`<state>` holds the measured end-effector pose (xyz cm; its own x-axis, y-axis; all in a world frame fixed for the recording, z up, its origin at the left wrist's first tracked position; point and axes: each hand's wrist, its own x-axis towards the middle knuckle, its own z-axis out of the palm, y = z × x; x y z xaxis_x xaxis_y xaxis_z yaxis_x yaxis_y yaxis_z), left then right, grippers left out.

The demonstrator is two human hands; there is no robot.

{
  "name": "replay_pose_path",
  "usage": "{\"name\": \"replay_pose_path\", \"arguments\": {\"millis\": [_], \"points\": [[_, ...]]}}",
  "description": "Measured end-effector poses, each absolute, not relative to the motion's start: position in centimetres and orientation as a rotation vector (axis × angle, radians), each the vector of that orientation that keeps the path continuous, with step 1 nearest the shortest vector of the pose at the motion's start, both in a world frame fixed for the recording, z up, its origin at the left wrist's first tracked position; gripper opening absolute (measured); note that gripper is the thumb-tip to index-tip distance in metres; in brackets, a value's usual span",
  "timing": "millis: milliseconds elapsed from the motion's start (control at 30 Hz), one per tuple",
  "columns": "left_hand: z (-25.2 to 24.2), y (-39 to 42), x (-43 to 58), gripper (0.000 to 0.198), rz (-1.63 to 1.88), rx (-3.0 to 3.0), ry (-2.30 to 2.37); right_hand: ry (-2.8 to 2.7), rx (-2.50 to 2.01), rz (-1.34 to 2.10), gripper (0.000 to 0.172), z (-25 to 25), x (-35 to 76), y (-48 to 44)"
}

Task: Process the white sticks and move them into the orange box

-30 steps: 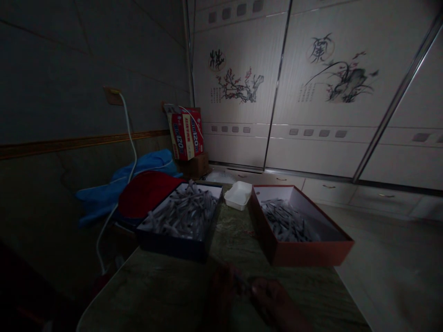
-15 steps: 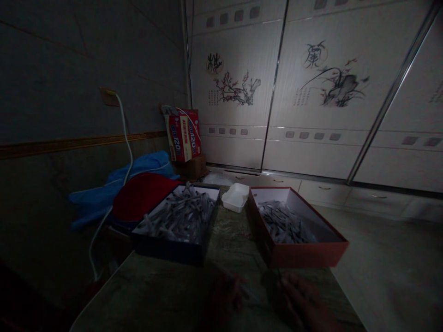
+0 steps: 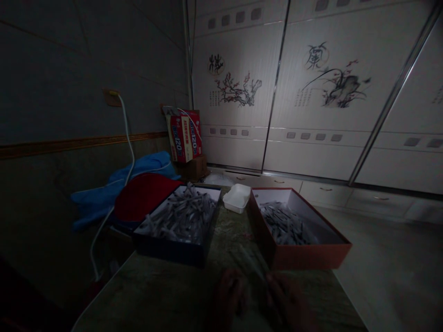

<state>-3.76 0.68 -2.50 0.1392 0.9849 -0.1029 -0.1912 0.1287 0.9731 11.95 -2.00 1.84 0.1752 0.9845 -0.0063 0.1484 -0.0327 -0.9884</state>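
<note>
Low in the head view, my left hand [image 3: 229, 295] is above the tabletop with its fingers curled; it is too dark to see what they hold, if anything. To its right, my right hand [image 3: 289, 299] pinches one end of a thin, pale, see-through strip [image 3: 254, 261], which points away and to the left. Ahead on the left, a dark blue box [image 3: 169, 251] is heaped with similar slim, clear-and-dark pieces [image 3: 185, 214]. An orange-red box [image 3: 311, 256] on the right contains a smaller pile of slim pieces [image 3: 284, 223].
A white plastic tray [image 3: 236, 198] sits between the boxes at the table's [image 3: 155, 290] far end. Left of the table are a red round item [image 3: 145, 196], blue cloth [image 3: 145, 166] and a white cable [image 3: 127, 133]. Cartons [image 3: 186, 138] stand before the wardrobe doors [image 3: 238, 152].
The pale strip was near my left hand, low between both hands; it now extends forward from my right fingertips. My right hand has shifted a little left, and the view has moved slightly.
</note>
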Motion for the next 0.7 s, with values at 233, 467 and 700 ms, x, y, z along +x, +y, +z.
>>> {"name": "replay_pose_path", "arguments": {"millis": [233,467,700], "points": [[-2.9,0.9,-3.4,0.052,1.107,1.026,1.043,-1.363,-1.77,0.166,0.038,9.3,20.9,5.1],[-3.3,0.8,-3.4,0.05,1.128,0.993,0.979,-1.295,-1.959,-0.047,0.042,9.5,25.4,9.5],[-2.7,0.1,-2.9,0.052,1.129,0.971,0.988,-1.301,-1.749,-0.042,0.04,8.7,19.8,4.3]]}}
